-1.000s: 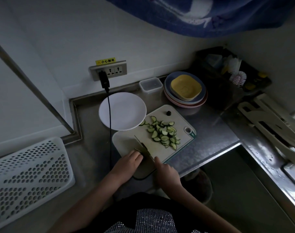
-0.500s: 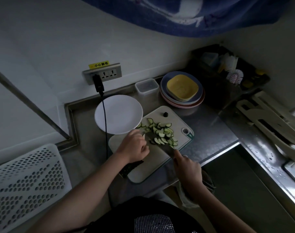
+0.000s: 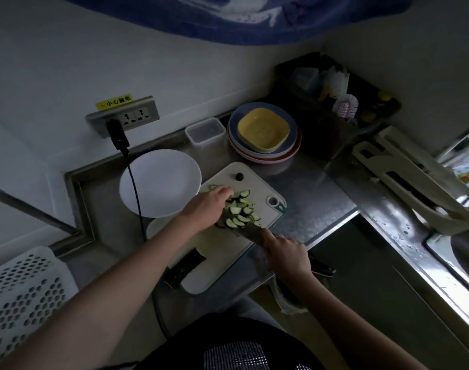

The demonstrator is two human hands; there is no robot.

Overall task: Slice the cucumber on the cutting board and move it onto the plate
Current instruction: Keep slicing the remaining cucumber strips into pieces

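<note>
Left hand (image 3: pixel 206 206) cupping slices (image 3: pixel 240 210), right hand (image 3: pixel 284 252) gripping knife (image 3: pixel 248 231)

White plate (image 3: pixel 161 180) — green-skinned cucumber slices (image 3: pixel 240 210) — yellow bowl (image 3: pixel 264 130), white perforated basket (image 3: pixel 22 295)

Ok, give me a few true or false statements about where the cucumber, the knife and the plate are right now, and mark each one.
1. The cucumber slices lie on the cutting board. True.
2. The white plate already holds cucumber slices. False: it is bare.
3. The right hand grips the knife. True.
4. The left hand rests on the plate. False: it is at the slice pile on the board.
5. The yellow dish sits on the cutting board. False: it sits on stacked plates behind the board.
</note>
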